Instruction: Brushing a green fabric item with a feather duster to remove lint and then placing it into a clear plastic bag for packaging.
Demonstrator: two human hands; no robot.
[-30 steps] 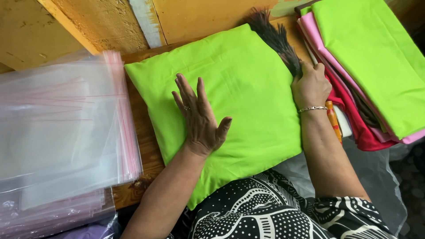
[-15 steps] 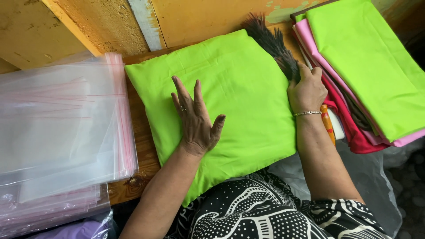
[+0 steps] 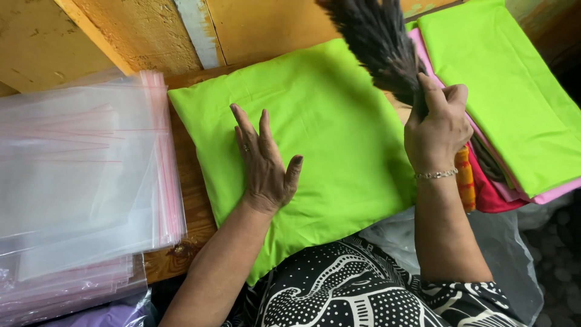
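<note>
A lime green cushion lies flat on a wooden bench. My left hand rests palm down on its left half, fingers spread. My right hand grips the handle of a dark bristle brush at the cushion's right edge, with the bristles raised over the cushion's upper right corner. A thin bracelet circles my right wrist.
A stack of clear plastic bags with red strips lies to the left on the bench. Folded cloths, green on top over pink and red, are piled to the right. A yellow wooden wall stands behind.
My right hand has lifted the brush, and its bristles now stand up over the cushion's corner instead of lying at its edge. My left hand stays flat on the cushion.
</note>
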